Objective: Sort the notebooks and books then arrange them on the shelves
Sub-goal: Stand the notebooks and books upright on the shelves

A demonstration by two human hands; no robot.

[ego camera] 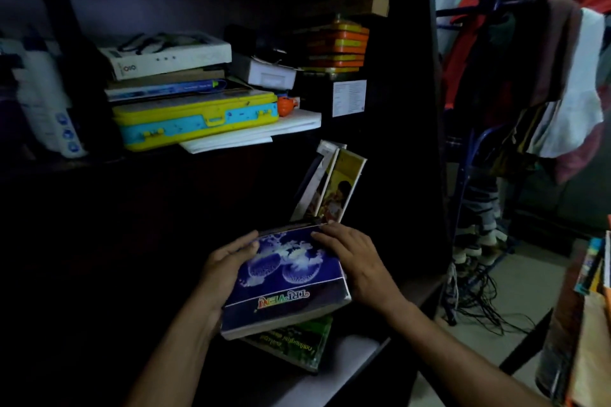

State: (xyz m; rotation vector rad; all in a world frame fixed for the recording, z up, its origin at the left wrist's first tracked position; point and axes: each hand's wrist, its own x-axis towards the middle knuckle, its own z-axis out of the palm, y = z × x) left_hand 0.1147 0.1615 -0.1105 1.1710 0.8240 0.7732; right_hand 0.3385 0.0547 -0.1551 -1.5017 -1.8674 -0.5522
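Blue notebook (291, 277), globe artwork, "TRIVENI" printed upside down to the camera, thick page block, lying flat on a green book (297, 344) on the lower shelf (350, 370). Left hand (228, 268) grips its left edge; right hand (357, 261) lies flat over its right side. Behind it, leaning books (334, 185); left of it, dark open shelf space.
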